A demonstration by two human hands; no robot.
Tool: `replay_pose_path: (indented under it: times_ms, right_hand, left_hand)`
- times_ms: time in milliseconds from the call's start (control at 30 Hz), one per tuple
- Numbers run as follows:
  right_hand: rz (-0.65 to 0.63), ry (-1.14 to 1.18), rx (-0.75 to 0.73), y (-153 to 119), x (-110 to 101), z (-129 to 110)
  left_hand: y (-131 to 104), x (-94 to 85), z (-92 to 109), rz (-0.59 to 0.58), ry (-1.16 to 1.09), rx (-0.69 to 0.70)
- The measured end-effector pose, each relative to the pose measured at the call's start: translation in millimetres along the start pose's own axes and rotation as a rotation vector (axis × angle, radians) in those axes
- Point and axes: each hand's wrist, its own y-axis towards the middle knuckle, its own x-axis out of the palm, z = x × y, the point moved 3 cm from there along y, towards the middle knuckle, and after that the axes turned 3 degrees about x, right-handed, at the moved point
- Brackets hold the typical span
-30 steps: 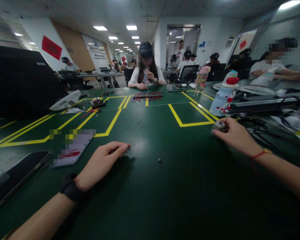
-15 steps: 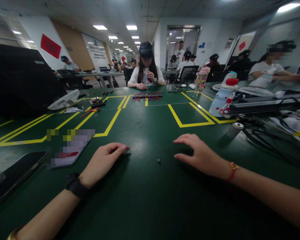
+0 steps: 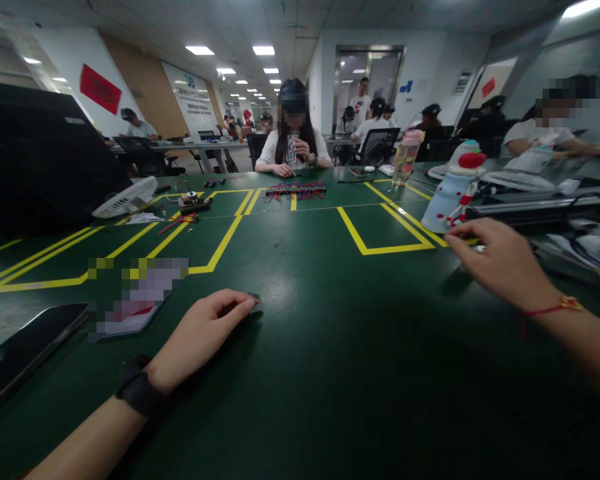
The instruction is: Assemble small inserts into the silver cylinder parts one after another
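My left hand (image 3: 207,330) rests low over the green table (image 3: 300,387), thumb and index finger pinched together. A tiny dark thing (image 3: 253,297) shows at those fingertips, too small to name. Over at the right, my right hand (image 3: 503,263) hangs above the table with thumb and fingers closed together. Whatever it may hold is hidden. Behind the fingers only a bright scrap of a metal cylinder (image 3: 480,249) can be seen. A light blue bottle with a red top (image 3: 443,200) stands just beyond this hand.
Black cables and a dark rail (image 3: 510,217) lie at the right. A phone (image 3: 30,353) and a flat card-like item (image 3: 140,320) are on the left. Across the table sits a person (image 3: 293,143) behind a strip of red and blue wires (image 3: 296,191).
My right hand has moved right and away from me, and its fingers have closed. The small dark ring-like piece has gone from the table's middle. My left hand has barely moved.
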Motion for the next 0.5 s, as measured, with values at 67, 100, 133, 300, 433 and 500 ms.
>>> replay_pose_path:
  times_ms: [67,100,133,300,433,500]
  right_hand:
    - [-0.054,-0.105,0.143,4,-2,38]
    - [-0.118,-0.124,0.222,4,-1,53]
    - [-0.188,-0.123,0.288,4,0,63]
    - [-0.286,-0.073,0.412,2,5,78]
    - [-0.278,-0.056,0.457,2,6,83]
    - [-0.269,-0.043,0.456,1,5,84]
  left_hand:
    - [0,0.8,0,-0.009,-0.001,0.008]
    - [0,1.0,-1,-0.014,-0.003,0.011]
    - [-1,1.0,-1,-0.015,-0.002,0.01]
    - [-1,-0.2,-5,-0.02,0.032,0.003]
    - [-1,0.3,-5,-0.02,0.04,0.022]
    - [-2,0.8,-4,-0.022,0.041,0.027]
